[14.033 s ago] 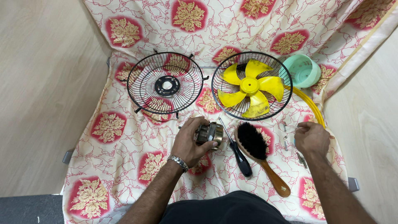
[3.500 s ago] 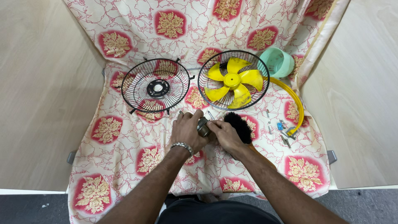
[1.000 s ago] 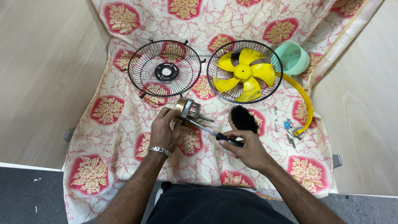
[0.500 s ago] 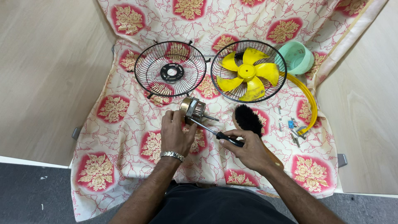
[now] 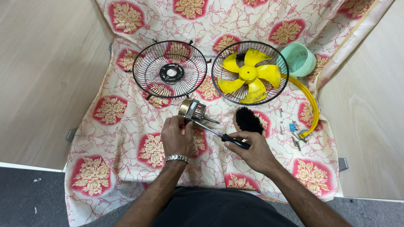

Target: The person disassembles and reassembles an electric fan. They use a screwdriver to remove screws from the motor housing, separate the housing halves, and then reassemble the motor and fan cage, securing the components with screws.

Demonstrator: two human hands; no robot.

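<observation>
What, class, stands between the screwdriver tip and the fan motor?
Nothing visible does. The right hand holds the screwdriver with its shaft running straight to the fan motor, which the left hand steadies.

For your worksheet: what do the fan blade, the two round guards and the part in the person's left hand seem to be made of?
Fan blade: likely plastic, uniformly yellow with a smooth sheen.
Guards: probably black-coated metal wire, thin stiff spokes.
Motor in the left hand: metal, silvery and brass-toned shine.
</observation>
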